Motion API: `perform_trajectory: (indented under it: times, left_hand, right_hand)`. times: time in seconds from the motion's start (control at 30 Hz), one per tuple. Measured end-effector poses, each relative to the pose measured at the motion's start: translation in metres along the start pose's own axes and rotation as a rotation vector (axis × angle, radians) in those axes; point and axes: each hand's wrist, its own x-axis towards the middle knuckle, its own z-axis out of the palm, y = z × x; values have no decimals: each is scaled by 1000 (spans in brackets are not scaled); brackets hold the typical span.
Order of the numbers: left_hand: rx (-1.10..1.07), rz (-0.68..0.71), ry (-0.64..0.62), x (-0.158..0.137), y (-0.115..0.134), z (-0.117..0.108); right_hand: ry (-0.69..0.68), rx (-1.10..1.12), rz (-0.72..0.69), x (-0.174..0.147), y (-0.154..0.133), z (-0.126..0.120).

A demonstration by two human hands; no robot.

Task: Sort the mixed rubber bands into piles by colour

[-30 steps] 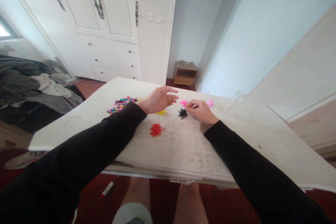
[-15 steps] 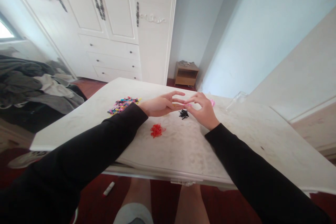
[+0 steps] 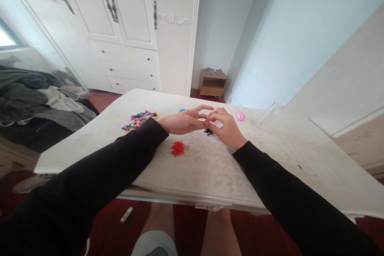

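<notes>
My left hand (image 3: pixel 186 122) reaches in from the left above the table, thumb and a finger pinched together at the tips. My right hand (image 3: pixel 228 127) meets it fingertip to fingertip, also in a pinch. Whatever small thing lies between them is too small to make out. Just below the fingertips is a small black pile (image 3: pixel 209 132) of thin pieces, partly covered by my right hand. A red pile (image 3: pixel 179 149) of thin, looped, band-like pieces lies nearer to me. Beside my left wrist spreads a mixed-colour pile (image 3: pixel 141 120) of similar pieces, partly behind my sleeve.
Blue pieces (image 3: pixel 183 110) lie beyond my left hand, and a pink pile (image 3: pixel 241 116) beyond my right. A clear glass container (image 3: pixel 271 113) lies at the table's back right. The white table (image 3: pixel 204 172) has its front edge close to my legs.
My fingertips have drawn closer together and a little left, the right fingers curling in more. The blue pieces and more of the pink pile now show; the black pile is more covered.
</notes>
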Motion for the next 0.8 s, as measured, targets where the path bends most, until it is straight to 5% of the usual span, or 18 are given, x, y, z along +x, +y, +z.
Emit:
perform_trajectory:
  times: [0.23, 0.8]
  left_hand:
    - [459, 141, 261, 5, 3, -10]
    - [773, 209, 325, 14, -7, -18]
  right_hand:
    - [177, -24, 108, 1, 13, -4]
    - [124, -14, 133, 2, 15, 0]
